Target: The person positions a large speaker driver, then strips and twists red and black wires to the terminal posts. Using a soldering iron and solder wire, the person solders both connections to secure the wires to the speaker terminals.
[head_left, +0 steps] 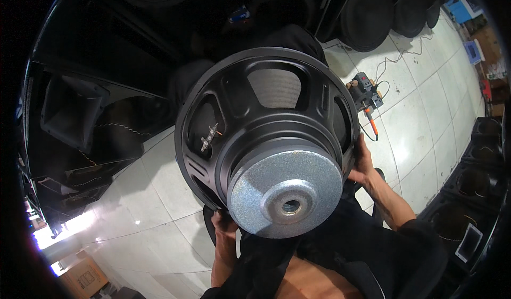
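Note:
A large round loudspeaker driver [285,179] is held up in front of my body, its back toward me. It has a black metal basket frame with wide openings and a silvery magnet plate with a hole near the centre. Wire terminals [209,137] show at the left of the frame. My left hand [224,223] is closed on the lower left of the frame, its fingers partly hidden beneath. On the right side, my right hand [363,161] grips the rim, with the fingertips out of sight.
A power strip [368,92] and an orange-handled soldering iron [371,124] lie on the tiled floor [420,123] at right. Black speaker cabinets [80,107] stand left; more speakers [367,14] line the back. A phone-like device [469,242] rests on the cabinets at far right. A cardboard box [84,277] sits lower left.

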